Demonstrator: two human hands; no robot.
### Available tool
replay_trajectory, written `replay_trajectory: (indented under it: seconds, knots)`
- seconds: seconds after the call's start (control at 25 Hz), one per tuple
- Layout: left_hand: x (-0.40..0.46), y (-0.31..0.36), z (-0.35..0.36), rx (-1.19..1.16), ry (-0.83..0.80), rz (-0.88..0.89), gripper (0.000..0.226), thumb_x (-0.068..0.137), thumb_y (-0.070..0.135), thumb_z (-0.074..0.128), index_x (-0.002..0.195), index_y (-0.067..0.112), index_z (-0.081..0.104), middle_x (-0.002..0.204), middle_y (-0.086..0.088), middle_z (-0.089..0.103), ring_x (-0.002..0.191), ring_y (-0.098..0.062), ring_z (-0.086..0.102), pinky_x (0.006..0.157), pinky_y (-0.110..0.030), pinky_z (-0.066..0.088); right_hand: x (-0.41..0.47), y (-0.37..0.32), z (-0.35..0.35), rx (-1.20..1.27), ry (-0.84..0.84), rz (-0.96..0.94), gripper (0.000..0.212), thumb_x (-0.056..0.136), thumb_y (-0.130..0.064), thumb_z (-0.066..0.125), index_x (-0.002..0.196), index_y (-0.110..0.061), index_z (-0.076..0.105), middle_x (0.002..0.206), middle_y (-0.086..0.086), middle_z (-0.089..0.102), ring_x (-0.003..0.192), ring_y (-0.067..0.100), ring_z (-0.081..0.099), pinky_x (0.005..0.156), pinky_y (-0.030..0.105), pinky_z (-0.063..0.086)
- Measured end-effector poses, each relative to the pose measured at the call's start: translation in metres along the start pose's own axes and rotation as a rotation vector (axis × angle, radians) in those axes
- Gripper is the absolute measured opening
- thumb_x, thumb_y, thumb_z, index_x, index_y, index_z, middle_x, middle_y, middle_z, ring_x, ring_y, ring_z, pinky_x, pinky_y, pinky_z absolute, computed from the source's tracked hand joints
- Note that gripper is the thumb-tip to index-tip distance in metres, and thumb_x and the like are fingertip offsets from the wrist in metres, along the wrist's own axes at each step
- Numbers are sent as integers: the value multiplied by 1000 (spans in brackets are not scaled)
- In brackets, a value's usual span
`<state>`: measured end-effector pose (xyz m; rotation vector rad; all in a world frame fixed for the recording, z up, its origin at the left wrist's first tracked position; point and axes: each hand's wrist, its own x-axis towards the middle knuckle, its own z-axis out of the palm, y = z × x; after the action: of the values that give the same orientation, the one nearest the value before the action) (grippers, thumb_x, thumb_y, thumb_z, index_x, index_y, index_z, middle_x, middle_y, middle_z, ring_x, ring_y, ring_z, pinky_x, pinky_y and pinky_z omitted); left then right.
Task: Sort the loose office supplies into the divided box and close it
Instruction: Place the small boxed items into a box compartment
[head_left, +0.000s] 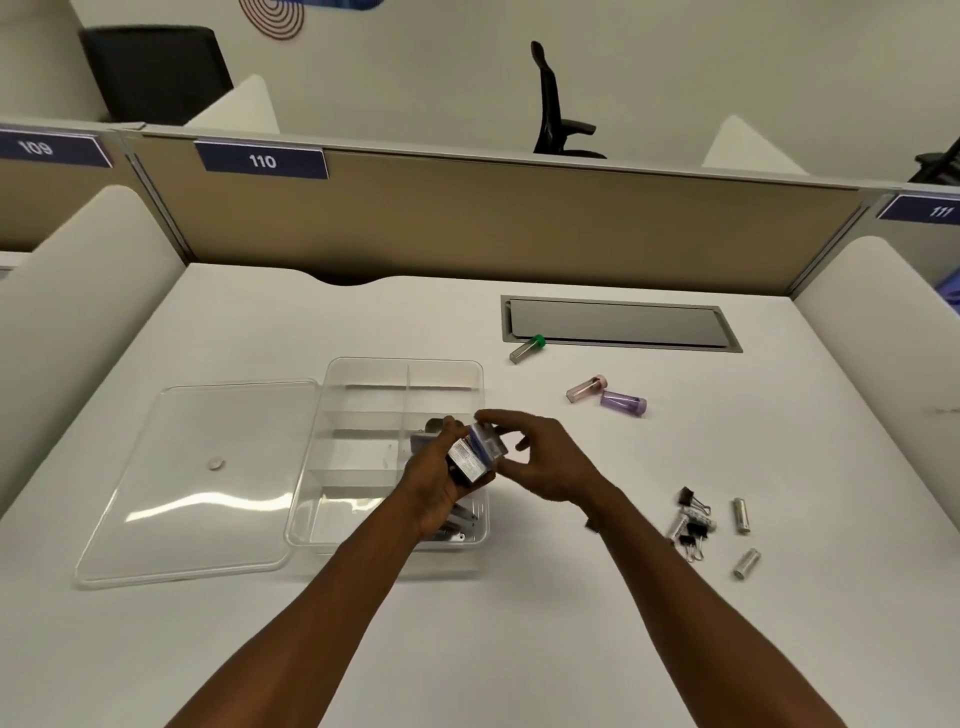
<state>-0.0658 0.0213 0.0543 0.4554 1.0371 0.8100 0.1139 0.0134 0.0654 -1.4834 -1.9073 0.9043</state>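
The left hand (434, 486) gripped a small printed box (475, 454), fingers curled round it, right above the near right side of the clear divided box (332, 540). The right hand (545, 465) hovered just beside it, fingers (498, 415) loosely spread and arched over the top edge (whether they touched, I couldn't tell). Dark items lay in the near right compartment, half hidden under the wrist. The clear lid (197, 478) lay flat, touching the divided box's left side. Out on the tabletop (519, 623): three capped tubes, green (527, 349), pink (586, 388), purple (623, 402); two silver cylinders (741, 515); a cluster of black binder clips (691, 525), count unclear.
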Motion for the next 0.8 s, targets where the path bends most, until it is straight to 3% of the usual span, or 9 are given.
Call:
replay_trajectory:
  seconds: [0.12, 0.24, 0.36, 0.52, 0.64, 0.8]
  knots:
    - [-5, 2, -4, 36, -17, 24, 35, 100, 36, 51, 118, 9, 63, 115, -19, 70, 108, -33, 67, 96, -47, 53, -1, -6, 9, 46, -58, 0, 69, 77, -16, 69, 141, -31, 51, 135, -12, 61, 116, 1, 60, 83, 17, 52]
    - [-10, 6, -7, 10, 12, 46, 25, 100, 26, 52, 112, 8, 64, 113, -20, 69, 103, -32, 68, 97, -48, 53, -1, -12, 14, 306, 45, 200, 67, 79, -33, 76, 139, -42, 48, 140, -13, 54, 118, 7, 61, 93, 34, 57]
    - [-11, 8, -4, -3, 39, 59, 35, 101, 33, 50, 118, 5, 63, 112, -18, 70, 104, -31, 68, 95, -44, 54, -1, -20, 30, 204, -14, 288, 65, 85, -54, 68, 143, -37, 45, 135, -8, 58, 115, 10, 62, 99, 34, 53]
    - [-14, 12, 6, 13, 84, 91, 38, 101, 43, 45, 110, 11, 63, 98, -12, 71, 93, -24, 69, 89, -36, 55, 1, -36, 47, 91, 86, 210, 62, 90, -35, 68, 146, -24, 44, 127, -3, 65, 114, 15, 63, 97, 27, 50]
    - [-12, 15, 3, 25, 122, 102, 47, 99, 52, 43, 115, 12, 62, 100, -11, 72, 92, -21, 70, 81, -32, 55, 8, -46, 46, 76, 44, 173, 61, 89, -30, 70, 144, -19, 45, 122, -4, 65, 111, 15, 63, 93, 25, 50]
    - [-9, 27, -1, -45, 69, 89, 61, 96, 60, 42, 125, 11, 61, 112, -17, 71, 105, -26, 69, 94, -38, 54, 25, -50, 45, 89, 55, 171, 56, 85, -28, 74, 135, -22, 50, 115, -2, 67, 102, 16, 65, 84, 23, 52]
